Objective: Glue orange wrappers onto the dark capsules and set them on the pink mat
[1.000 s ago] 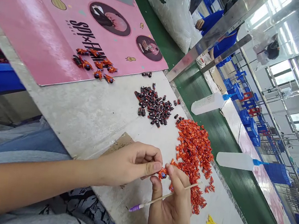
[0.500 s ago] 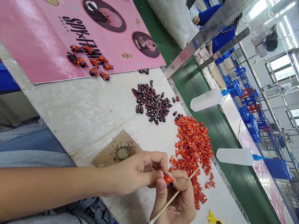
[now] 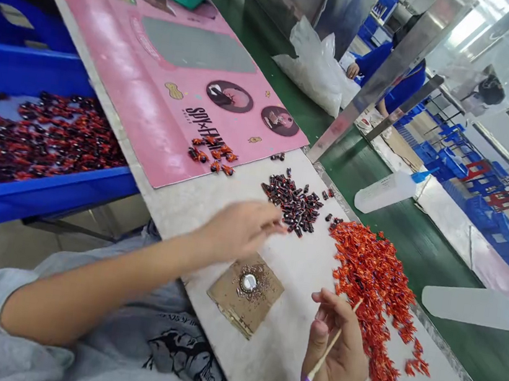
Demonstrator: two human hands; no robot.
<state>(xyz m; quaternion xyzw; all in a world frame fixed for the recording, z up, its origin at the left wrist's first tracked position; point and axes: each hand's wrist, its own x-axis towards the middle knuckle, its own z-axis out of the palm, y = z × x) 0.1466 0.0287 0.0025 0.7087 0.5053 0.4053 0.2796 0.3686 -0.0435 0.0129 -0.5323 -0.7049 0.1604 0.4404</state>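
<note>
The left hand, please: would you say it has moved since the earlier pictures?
Yes: the left hand has moved from the right hand, past the cardboard square, toward the dark pieces.

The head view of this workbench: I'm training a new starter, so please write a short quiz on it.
1. What is the right hand holding?
2. True or false: the pile of red-orange pieces lies on the pink board.
3. What holds the dark-and-red pieces at the far left? A) a green basket B) a blue crate C) a plastic bag

Key: 1. A stick with a purple tip. 2. False. 3. B, the blue crate.
</note>
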